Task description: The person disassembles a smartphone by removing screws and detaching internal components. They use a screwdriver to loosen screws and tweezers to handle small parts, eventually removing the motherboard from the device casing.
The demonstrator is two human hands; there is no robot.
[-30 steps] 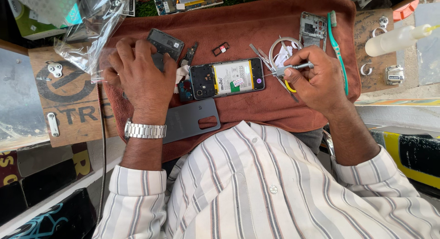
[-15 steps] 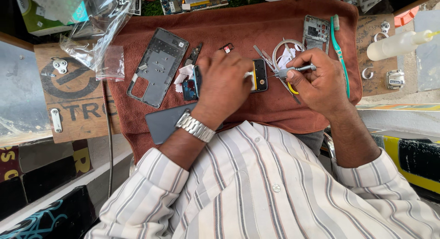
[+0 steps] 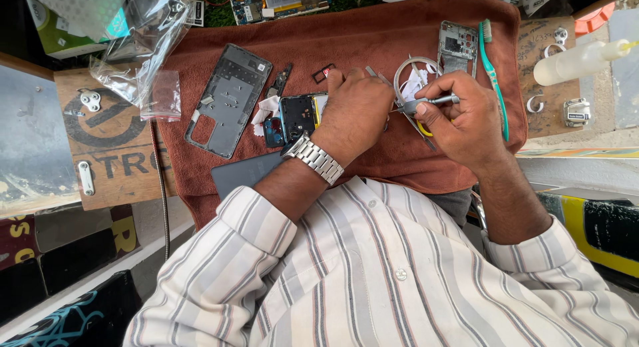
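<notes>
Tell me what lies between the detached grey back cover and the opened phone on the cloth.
Head view: a narrow dark bracket and crumpled white tissue lie between back cover and opened phone.

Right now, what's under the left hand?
The left hand covers an opened phone lying on the brown towel. Only the phone's left end shows, with dark internals; the rest and any parts beneath the palm are hidden.

One head-worn view, looking steeply down, close over the brown towel [image 3: 399,34], its far edge at frame top.
</notes>
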